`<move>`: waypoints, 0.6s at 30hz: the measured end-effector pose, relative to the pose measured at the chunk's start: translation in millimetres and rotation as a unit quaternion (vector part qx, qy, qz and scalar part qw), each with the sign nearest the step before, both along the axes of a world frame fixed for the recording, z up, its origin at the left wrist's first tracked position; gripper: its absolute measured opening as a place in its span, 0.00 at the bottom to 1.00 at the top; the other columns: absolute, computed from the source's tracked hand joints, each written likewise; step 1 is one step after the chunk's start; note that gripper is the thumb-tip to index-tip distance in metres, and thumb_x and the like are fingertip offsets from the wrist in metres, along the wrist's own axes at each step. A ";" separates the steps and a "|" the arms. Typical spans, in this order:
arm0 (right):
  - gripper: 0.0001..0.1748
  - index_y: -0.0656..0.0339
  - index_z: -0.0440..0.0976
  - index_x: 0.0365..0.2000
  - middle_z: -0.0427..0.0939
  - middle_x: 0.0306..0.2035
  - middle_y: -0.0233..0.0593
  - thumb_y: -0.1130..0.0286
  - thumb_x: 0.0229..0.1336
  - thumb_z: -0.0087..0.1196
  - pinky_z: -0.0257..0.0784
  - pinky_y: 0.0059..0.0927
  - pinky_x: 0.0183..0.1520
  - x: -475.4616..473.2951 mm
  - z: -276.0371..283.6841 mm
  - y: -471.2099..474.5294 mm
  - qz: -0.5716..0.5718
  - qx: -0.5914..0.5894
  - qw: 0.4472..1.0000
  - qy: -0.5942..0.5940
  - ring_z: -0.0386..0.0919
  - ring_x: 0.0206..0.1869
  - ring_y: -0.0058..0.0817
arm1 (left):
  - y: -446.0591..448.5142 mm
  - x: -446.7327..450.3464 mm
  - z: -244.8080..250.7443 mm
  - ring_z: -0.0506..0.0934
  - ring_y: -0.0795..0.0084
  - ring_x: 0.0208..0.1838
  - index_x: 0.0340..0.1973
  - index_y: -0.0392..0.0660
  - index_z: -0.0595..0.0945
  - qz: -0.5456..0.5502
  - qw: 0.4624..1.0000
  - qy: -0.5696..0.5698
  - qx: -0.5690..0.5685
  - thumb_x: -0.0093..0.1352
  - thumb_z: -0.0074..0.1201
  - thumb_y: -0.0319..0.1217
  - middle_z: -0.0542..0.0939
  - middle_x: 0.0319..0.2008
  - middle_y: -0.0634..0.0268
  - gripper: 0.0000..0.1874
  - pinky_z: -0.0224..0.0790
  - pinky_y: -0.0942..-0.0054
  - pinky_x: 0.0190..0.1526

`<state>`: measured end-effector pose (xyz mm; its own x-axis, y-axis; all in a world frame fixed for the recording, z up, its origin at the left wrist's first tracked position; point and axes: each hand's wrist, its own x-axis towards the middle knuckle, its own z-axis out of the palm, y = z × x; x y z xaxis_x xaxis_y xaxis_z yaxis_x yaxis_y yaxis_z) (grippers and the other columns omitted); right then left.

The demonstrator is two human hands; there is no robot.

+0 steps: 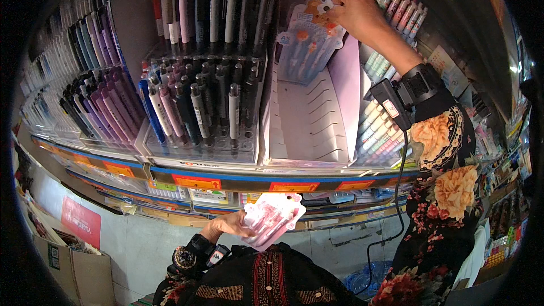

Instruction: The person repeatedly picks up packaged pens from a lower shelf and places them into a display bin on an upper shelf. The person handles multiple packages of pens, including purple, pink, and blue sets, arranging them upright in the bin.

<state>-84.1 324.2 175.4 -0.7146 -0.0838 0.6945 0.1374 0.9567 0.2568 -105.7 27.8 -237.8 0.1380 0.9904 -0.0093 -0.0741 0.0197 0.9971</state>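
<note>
My right hand [359, 13] reaches up into a white cardboard display box [306, 136] with slits along its side. Its fingers grip the top edge of a blue pen pack [308, 46] with a bear on the card, leaning at the back of the box. Low in front of my body, my left hand [229, 224] holds a pink pen pack [272, 221] with a scalloped card top. Bright light washes out part of that pack. The front portion of the display box holds no packs.
Clear acrylic racks of click pens [199, 106] stand left of the box. Pastel pens [380, 131] fill a holder to the right. Orange price tags [197, 182] line the shelf edge. A cable [399, 204] hangs from my right wrist device. A cardboard carton [72, 267] sits on the floor.
</note>
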 end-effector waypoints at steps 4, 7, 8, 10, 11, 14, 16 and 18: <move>0.11 0.67 0.69 0.22 0.69 0.18 0.49 0.69 0.50 0.56 0.64 0.36 0.29 9.9 11.3 -1.8 -0.044 -0.035 0.998 -0.024 0.68 0.22 0.39 | -2.0 2.8 -2.4 0.73 0.81 0.37 0.42 0.36 0.78 0.022 1.000 -0.005 0.016 0.56 0.62 0.25 0.80 0.35 0.65 0.18 0.70 0.80 0.39; 0.11 0.66 0.70 0.22 0.68 0.16 0.45 0.68 0.52 0.56 0.63 0.34 0.27 12.9 16.3 -0.2 -0.043 -0.003 0.999 0.007 0.66 0.20 0.32 | -2.0 4.3 -8.5 0.73 0.81 0.40 0.44 0.36 0.77 0.053 0.998 -0.026 0.007 0.55 0.63 0.25 0.79 0.38 0.64 0.21 0.69 0.79 0.42; 0.11 0.65 0.71 0.22 0.67 0.15 0.44 0.68 0.53 0.56 0.63 0.33 0.27 11.8 18.4 0.4 -0.033 0.012 0.999 0.022 0.65 0.19 0.31 | -1.8 4.0 -10.7 0.73 0.81 0.40 0.45 0.36 0.76 0.038 0.998 -0.043 0.006 0.55 0.63 0.24 0.79 0.39 0.64 0.21 0.69 0.79 0.42; 0.10 0.65 0.72 0.24 0.67 0.15 0.42 0.68 0.53 0.56 0.62 0.32 0.26 12.0 23.6 2.4 -0.050 -0.024 0.998 0.007 0.64 0.19 0.28 | -1.4 3.1 -14.5 0.73 0.80 0.41 0.46 0.36 0.75 0.020 0.999 -0.045 0.009 0.54 0.63 0.24 0.78 0.41 0.64 0.23 0.69 0.79 0.43; 0.11 0.66 0.71 0.22 0.68 0.15 0.45 0.68 0.50 0.56 0.63 0.33 0.24 12.4 26.7 3.4 -0.049 -0.022 0.999 0.005 0.66 0.18 0.29 | -1.3 2.9 -15.7 0.73 0.80 0.42 0.46 0.37 0.75 0.017 0.998 -0.060 0.004 0.54 0.63 0.23 0.78 0.41 0.65 0.24 0.69 0.79 0.44; 0.15 0.68 0.70 0.16 0.69 0.15 0.52 0.65 0.42 0.58 0.62 0.39 0.21 13.6 33.1 6.2 -0.049 -0.099 0.994 -0.011 0.69 0.16 0.33 | -1.7 3.0 -15.2 0.73 0.80 0.44 0.48 0.38 0.74 0.015 0.997 -0.076 0.001 0.54 0.62 0.22 0.78 0.42 0.65 0.25 0.70 0.79 0.46; 0.14 0.68 0.71 0.17 0.69 0.14 0.52 0.66 0.42 0.58 0.62 0.39 0.21 12.7 33.1 8.3 -0.052 -0.087 0.995 -0.011 0.68 0.16 0.33 | -2.1 2.8 -11.4 0.73 0.79 0.45 0.49 0.39 0.73 0.004 0.998 -0.063 0.005 0.54 0.62 0.21 0.78 0.42 0.66 0.26 0.70 0.79 0.47; 0.12 0.67 0.71 0.19 0.69 0.15 0.49 0.67 0.46 0.57 0.62 0.36 0.23 10.2 31.6 10.6 -0.053 -0.067 0.996 -0.014 0.67 0.17 0.31 | -3.0 3.0 -6.8 0.74 0.79 0.45 0.48 0.39 0.74 -0.006 0.997 -0.075 -0.016 0.54 0.61 0.21 0.78 0.42 0.66 0.25 0.70 0.78 0.48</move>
<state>-73.9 334.8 207.0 -0.7342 0.0855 0.6735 0.2343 0.9630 0.1332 -102.7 24.8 -244.5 0.1515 0.9883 -0.0201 -0.2213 0.0537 0.9737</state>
